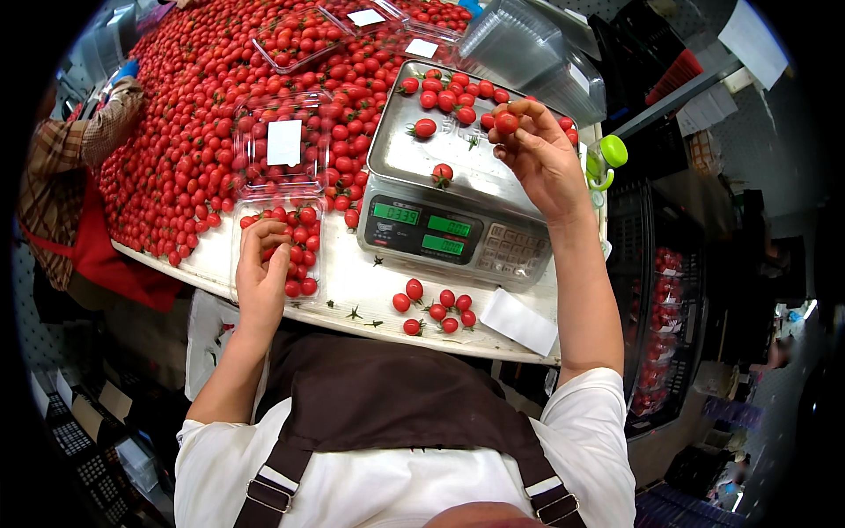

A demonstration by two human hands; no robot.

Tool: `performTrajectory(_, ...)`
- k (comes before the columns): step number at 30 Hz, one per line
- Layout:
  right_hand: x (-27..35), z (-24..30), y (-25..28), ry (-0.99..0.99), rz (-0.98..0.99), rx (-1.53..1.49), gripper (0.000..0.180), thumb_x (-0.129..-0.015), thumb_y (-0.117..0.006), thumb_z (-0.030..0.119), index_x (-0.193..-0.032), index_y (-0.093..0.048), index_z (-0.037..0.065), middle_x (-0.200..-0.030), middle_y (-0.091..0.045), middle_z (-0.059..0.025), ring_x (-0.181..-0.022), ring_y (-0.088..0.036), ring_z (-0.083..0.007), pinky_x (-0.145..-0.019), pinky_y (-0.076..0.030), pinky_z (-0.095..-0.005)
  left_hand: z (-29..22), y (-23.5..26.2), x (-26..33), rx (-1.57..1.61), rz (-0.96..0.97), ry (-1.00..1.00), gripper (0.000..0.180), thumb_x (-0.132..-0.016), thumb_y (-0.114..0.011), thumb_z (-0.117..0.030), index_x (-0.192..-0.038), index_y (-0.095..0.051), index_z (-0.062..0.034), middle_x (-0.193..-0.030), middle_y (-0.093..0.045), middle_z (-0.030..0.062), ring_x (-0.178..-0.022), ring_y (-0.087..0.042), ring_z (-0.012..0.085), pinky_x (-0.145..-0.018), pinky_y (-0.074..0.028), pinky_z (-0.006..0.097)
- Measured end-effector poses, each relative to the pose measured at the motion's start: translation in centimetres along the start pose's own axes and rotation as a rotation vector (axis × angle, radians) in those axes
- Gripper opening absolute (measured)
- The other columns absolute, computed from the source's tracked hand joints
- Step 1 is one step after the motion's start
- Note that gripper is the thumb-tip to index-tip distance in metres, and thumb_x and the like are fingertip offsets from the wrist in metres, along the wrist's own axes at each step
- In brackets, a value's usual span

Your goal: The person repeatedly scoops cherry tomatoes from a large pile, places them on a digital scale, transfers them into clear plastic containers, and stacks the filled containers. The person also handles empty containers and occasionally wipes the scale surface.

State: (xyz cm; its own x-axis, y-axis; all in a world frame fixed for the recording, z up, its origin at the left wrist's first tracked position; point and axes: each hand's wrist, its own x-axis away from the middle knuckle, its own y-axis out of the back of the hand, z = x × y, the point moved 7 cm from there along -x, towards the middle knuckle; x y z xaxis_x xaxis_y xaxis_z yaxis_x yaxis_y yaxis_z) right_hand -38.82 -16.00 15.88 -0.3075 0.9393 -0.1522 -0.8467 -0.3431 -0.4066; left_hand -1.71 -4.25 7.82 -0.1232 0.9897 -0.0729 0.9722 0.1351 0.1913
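Observation:
Pinched between the fingers and thumb of my right hand (547, 167), a red cherry tomato (505, 122) is held over the metal tray (398, 158) of a digital scale (488, 275). More cherry tomatoes lie loose on that tray, mostly along its far side, with a single tomato (442, 174) near its front edge. My left hand (261, 275) curls over the left side of a clear plastic box (319, 277) partly filled with cherry tomatoes; its fingertips are partly hidden. The box's lid (283, 145), with a white label, stands folded back on the tomato heap.
A large heap of cherry tomatoes (189, 141) covers the far left of the white table (378, 304). Several loose tomatoes (437, 311) and a paper slip (519, 322) lie in front. Stacked clear boxes (515, 44) and a green-capped bottle (613, 151) stand beyond. A co-worker's sleeve (114, 119) shows left.

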Motion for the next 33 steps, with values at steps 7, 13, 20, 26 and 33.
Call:
performTrajectory(7, 0.6, -0.1, 1.0, 0.019, -0.11, -0.02, 0.027, -0.096, -0.061, 0.005, -0.122, -0.058, 0.002, -0.115, -0.064, -0.009, -0.101, -0.065, -0.0194, -0.086, -0.053, -0.0296, -0.3, -0.9, 0.0, -0.053, 0.041, 0.018, 0.031, -0.099, -0.054, -0.011, -0.13, -0.052, -0.0039, -0.124, -0.056, 0.0052, -0.111, -0.057, 0.0114, -0.08, -0.05, 0.024)
performTrajectory(13, 1.7, -2.0, 3.3, -0.039, -0.192, 0.291, 0.016, -0.097, -0.057, 0.007, -0.112, -0.06, 0.002, -0.096, -0.063, -0.004, -0.085, -0.062, -0.0118, -0.076, -0.05, -0.026, -0.1, -1.8, -0.4, -0.022, 0.041, 0.021, 0.027, -0.096, -0.055, -0.004, -0.124, -0.055, -0.0003, -0.123, -0.054, 0.0064, -0.106, -0.058, 0.0132, -0.077, -0.05, 0.025)
performTrajectory(20, 2.7, 1.9, 5.7, 0.322, -0.249, 1.303, 0.018, -0.093, -0.066, 0.015, -0.108, -0.068, 0.006, -0.103, -0.067, -0.0062, -0.087, -0.063, -0.0151, -0.079, -0.051, -0.0279, -4.5, -6.0, -4.1, -0.117, 0.15, -0.109, 0.023, -0.097, -0.057, -0.006, -0.119, -0.057, 0.0006, -0.118, -0.056, 0.0072, -0.104, -0.059, 0.0161, -0.089, -0.048, 0.03)
performTrajectory(26, -1.7, 4.1, 19.7, 0.333, -0.516, 1.661, 0.044, -0.098, -0.056, 0.036, -0.13, -0.062, 0.008, -0.133, -0.063, -0.0137, -0.124, -0.059, -0.0307, -0.105, -0.045, -0.0411, -9.4, -14.8, -12.7, -0.203, 0.256, -0.536, 0.025, -0.098, -0.058, -0.009, -0.122, -0.06, -0.0008, -0.11, -0.059, 0.0052, -0.1, -0.058, 0.012, -0.087, -0.045, 0.026)
performTrajectory(33, -4.0, -2.5, 10.2, -0.018, -0.281, 1.794, 0.058, -0.097, -0.052, 0.05, -0.147, -0.049, 0.021, -0.154, -0.043, -0.0146, -0.144, -0.035, -0.0358, -0.115, -0.024, -0.0654, -6.3, -24.8, -22.8, -0.806, 0.213, -0.57, 0.058, -0.096, -0.056, -0.052, -0.141, -0.056, -0.0149, -0.145, -0.049, 0.0184, -0.132, -0.048, 0.0397, -0.108, -0.039, 0.054)
